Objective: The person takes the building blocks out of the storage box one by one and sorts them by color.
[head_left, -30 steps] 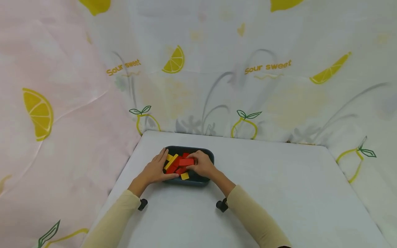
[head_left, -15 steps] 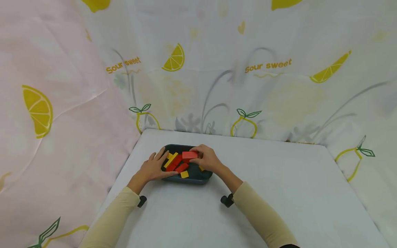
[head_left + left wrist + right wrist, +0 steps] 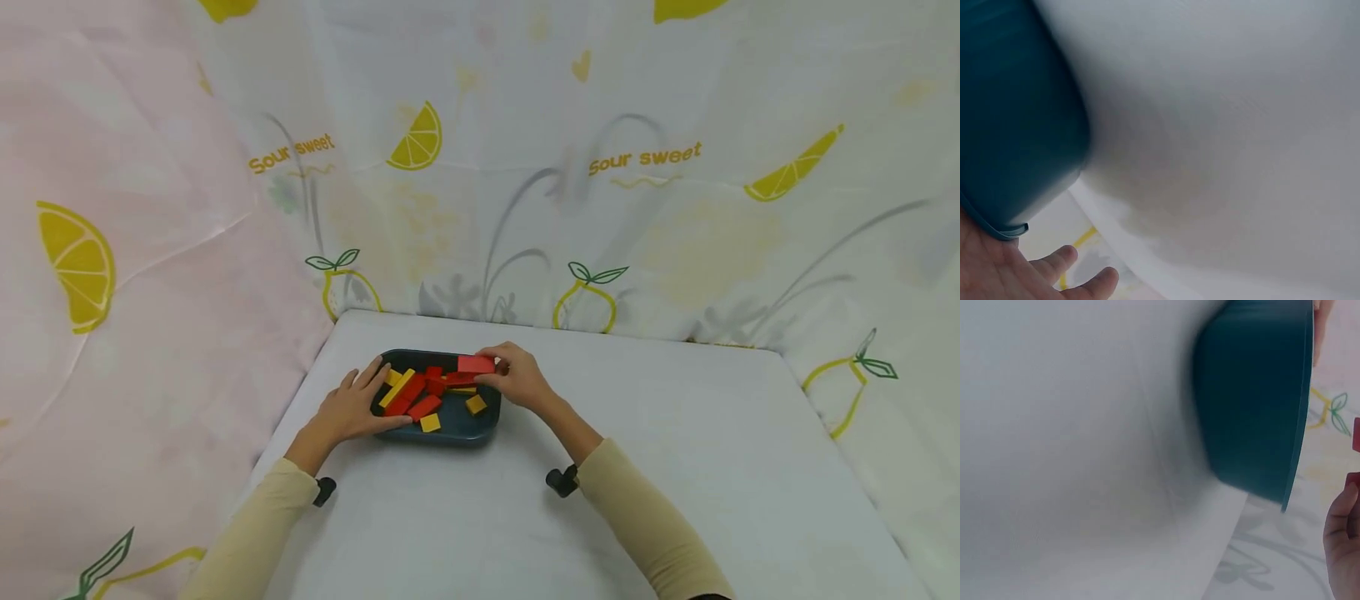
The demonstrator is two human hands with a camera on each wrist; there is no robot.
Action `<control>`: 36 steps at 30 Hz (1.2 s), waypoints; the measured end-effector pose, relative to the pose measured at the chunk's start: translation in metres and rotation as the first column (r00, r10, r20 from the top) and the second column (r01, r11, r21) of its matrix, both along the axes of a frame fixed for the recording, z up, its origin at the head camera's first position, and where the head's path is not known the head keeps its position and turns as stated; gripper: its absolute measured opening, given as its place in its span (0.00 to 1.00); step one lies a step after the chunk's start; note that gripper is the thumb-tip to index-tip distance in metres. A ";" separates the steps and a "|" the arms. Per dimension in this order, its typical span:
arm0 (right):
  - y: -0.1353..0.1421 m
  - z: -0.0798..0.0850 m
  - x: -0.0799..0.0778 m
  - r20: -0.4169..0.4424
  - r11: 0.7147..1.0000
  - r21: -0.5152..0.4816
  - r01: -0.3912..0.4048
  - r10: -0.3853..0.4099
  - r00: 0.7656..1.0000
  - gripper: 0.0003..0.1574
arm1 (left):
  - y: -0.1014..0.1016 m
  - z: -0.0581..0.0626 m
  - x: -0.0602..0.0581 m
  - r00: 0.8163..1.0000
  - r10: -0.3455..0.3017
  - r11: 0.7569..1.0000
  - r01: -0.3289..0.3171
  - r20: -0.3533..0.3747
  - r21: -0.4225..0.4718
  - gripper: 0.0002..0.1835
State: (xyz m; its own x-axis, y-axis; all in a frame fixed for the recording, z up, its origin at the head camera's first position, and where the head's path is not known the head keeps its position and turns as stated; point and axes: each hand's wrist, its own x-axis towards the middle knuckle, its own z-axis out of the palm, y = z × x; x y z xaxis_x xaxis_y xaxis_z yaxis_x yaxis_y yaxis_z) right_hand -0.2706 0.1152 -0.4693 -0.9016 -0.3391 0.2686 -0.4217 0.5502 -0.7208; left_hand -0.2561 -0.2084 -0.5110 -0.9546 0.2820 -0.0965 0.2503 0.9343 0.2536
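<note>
A dark teal plastic tub [image 3: 465,437] holds several red and yellow blocks. My left hand [image 3: 341,414] rests on the tub's left end, fingers spread along the rim and thumb over the front edge. In the left wrist view its fingertips extend past the rim. My right hand [image 3: 523,382] pinches a red block [image 3: 476,364] over the tub's back right part. Just below it, another red block [image 3: 461,379] shows partly. A long yellow block [image 3: 397,389] lies across red ones at the left, and yellow square-faced blocks [image 3: 476,405] lie toward the front.
The tub stands on a white-covered table [image 3: 660,467], near its back left. Behind the table hangs a lemon-print cloth [image 3: 510,217], and a pinkish cloth [image 3: 165,333] is at the left. Small black devices [image 3: 561,482] sit at both wrists.
My right hand has moved right and back with the red block, lifting it from the pile. A yellow block at the right has come into view. The left hand keeps its place on the tub.
</note>
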 end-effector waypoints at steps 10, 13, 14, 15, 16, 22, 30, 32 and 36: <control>0.008 -0.011 -0.005 0.072 0.996 -0.055 0.074 -0.070 0.995 0.23 | -0.030 -0.004 0.005 0.999 0.031 0.999 -0.031 -0.012 0.030 0.63; 0.012 -0.018 -0.007 0.117 0.992 -0.072 0.107 -0.098 0.988 0.24 | -0.038 -0.005 0.005 0.999 0.037 0.999 -0.037 -0.005 0.029 0.63; 0.013 -0.020 -0.008 0.132 0.990 -0.079 0.117 -0.106 0.985 0.23 | -0.041 -0.005 0.005 0.999 0.039 0.999 -0.039 -0.003 0.029 0.64; 0.014 -0.022 -0.008 0.152 0.988 -0.087 0.128 -0.114 0.982 0.24 | -0.043 -0.004 0.006 0.999 0.040 0.999 -0.040 -0.003 0.030 0.64; 0.015 -0.024 -0.009 0.172 0.986 -0.093 0.139 -0.122 0.978 0.24 | -0.045 -0.003 0.006 0.999 0.043 0.999 -0.043 -0.001 0.029 0.64; 0.022 -0.036 -0.013 0.254 0.978 -0.100 0.185 -0.155 0.955 0.24 | -0.055 0.000 0.010 0.998 0.063 0.997 -0.063 0.011 0.046 0.63; 0.031 -0.049 -0.021 0.394 0.960 -0.164 0.225 -0.146 0.908 0.24 | -0.051 -0.003 0.009 0.998 0.057 0.994 -0.058 0.009 0.097 0.62; 0.032 -0.054 -0.023 0.405 0.960 -0.162 0.228 -0.146 0.903 0.24 | -0.050 -0.004 0.009 0.999 0.052 0.993 -0.054 0.013 0.103 0.61; 0.030 -0.060 -0.026 0.395 0.965 -0.136 0.225 -0.156 0.905 0.23 | -0.049 -0.003 0.008 0.998 0.052 0.991 -0.055 0.023 0.119 0.61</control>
State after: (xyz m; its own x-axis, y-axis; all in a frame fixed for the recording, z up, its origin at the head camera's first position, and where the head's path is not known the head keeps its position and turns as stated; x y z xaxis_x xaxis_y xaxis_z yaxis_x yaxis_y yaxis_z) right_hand -0.2967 0.1448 -0.5297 -0.9893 -0.1299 -0.0661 0.0016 0.4438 -0.8961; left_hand -0.2479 -0.2575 -0.5139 -0.9668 0.2413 -0.0838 0.1949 0.9089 0.3687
